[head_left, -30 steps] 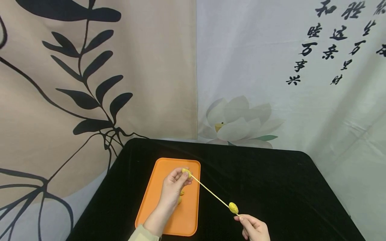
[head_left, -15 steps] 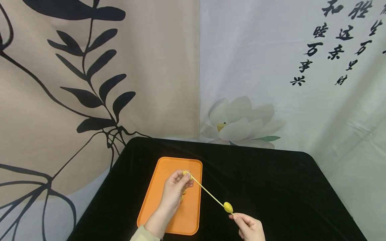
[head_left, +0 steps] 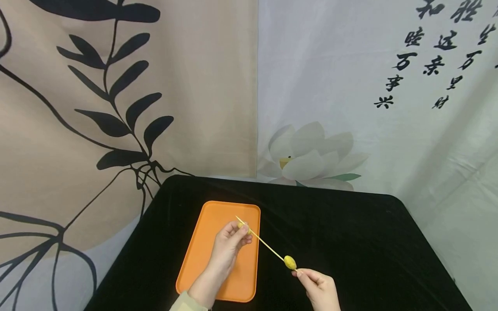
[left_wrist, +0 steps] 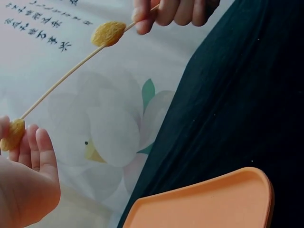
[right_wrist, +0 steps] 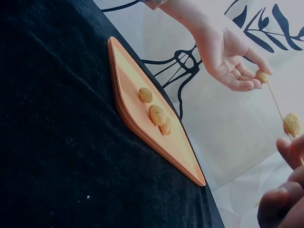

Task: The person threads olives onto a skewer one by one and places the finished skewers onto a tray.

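Observation:
My left hand (head_left: 227,248), over the orange tray (head_left: 218,211), pinches a wrinkled yellow ball (left_wrist: 13,135) between thumb and fingers. A thin wooden skewer (head_left: 268,246) runs through that ball, and its tip sticks out beyond the fingertips in the head view. Toward the skewer's lower right end, a second yellow ball (head_left: 289,262) is threaded on it. Just past this ball, my right hand (head_left: 320,288) pinches the skewer's end between thumb and forefinger. The skewer slants down from left to right, held in the air by both hands.
Three more wrinkled balls (right_wrist: 156,115) lie on the tray in the right wrist view; my left arm hides them in the head view. Black cloth (head_left: 350,233) covers the table around the tray. Printed curtains (head_left: 210,108) hang behind the table.
My right hand has moved left and slightly up, closer to the left hand. The skewer has slid farther through the pinched ball, so its tip now shows beyond it.

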Available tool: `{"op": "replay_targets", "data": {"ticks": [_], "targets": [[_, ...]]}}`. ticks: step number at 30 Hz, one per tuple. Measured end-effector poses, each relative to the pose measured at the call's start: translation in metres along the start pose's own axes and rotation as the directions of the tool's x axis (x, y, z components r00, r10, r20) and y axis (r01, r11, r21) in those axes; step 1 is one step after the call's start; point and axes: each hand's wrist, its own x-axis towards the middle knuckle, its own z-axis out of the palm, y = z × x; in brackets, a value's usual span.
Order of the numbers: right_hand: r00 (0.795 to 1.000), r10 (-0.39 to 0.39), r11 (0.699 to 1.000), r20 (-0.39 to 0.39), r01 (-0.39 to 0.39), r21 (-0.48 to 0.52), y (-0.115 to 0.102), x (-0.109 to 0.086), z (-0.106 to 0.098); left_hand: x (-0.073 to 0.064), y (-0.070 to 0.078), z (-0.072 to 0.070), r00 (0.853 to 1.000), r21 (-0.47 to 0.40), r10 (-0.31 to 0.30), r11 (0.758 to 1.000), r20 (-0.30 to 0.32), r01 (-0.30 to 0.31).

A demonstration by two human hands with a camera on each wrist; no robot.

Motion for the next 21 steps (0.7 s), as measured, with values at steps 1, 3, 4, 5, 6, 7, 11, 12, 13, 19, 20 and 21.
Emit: {"op": "replay_targets", "data": {"ticks": [1, 3, 4, 5, 6, 7, 11, 12, 13, 19, 20, 21], "targets": [[1.000, -0.015, 1.000, -0.001, 0.015, -0.006, 0.000, 0.001, 0.001, 0.000, 0.000, 0.000, 1.000, 0.000, -0.004, 1.000, -0.001, 0.004], [0.999, -0.039, 0.999, -0.001, 0.039, -0.011, -0.001, 0.002, 0.002, 0.001, -0.001, 0.001, 1.000, -0.005, -0.010, 1.000, -0.005, 0.010], [0.999, -0.045, 0.999, 0.001, 0.045, -0.011, -0.001, 0.003, 0.003, 0.001, -0.002, 0.001, 1.000, -0.005, -0.012, 1.000, -0.006, 0.012], [0.999, -0.049, 0.999, 0.002, 0.049, -0.012, -0.002, 0.003, 0.004, 0.001, -0.002, 0.002, 1.000, -0.003, -0.014, 1.000, -0.008, 0.014], [0.999, -0.053, 0.999, 0.000, 0.053, -0.010, -0.002, 0.004, 0.005, 0.001, -0.003, 0.002, 1.000, -0.004, -0.013, 1.000, -0.007, 0.013], [0.999, -0.053, 0.999, -0.002, 0.053, -0.012, -0.002, 0.005, 0.006, 0.001, -0.003, 0.003, 1.000, -0.004, -0.011, 1.000, -0.004, 0.011], [0.997, -0.077, 0.997, -0.011, 0.077, -0.023, -0.003, 0.007, 0.010, 0.002, -0.006, 0.004, 1.000, -0.004, -0.012, 1.000, 0.009, 0.012], [0.996, -0.084, 0.996, -0.011, 0.084, -0.027, -0.003, 0.007, 0.011, 0.002, -0.007, 0.004, 1.000, -0.006, -0.011, 1.000, 0.011, 0.011], [0.996, -0.092, 0.995, -0.010, 0.092, -0.030, -0.003, 0.007, 0.012, 0.002, -0.008, 0.004, 1.000, -0.006, -0.013, 1.000, 0.012, 0.014], [0.994, -0.112, 0.993, -0.012, 0.111, -0.043, -0.005, 0.008, 0.015, 0.003, -0.013, 0.006, 1.000, -0.002, -0.021, 1.000, 0.016, 0.021], [0.993, -0.113, 0.993, -0.014, 0.113, -0.047, -0.005, 0.008, 0.015, 0.003, -0.013, 0.007, 1.000, 0.000, -0.023, 1.000, 0.019, 0.023], [0.993, -0.116, 0.992, -0.015, 0.115, -0.050, -0.005, 0.009, 0.015, 0.003, -0.013, 0.007, 0.999, 0.000, -0.026, 1.000, 0.020, 0.026]]}}
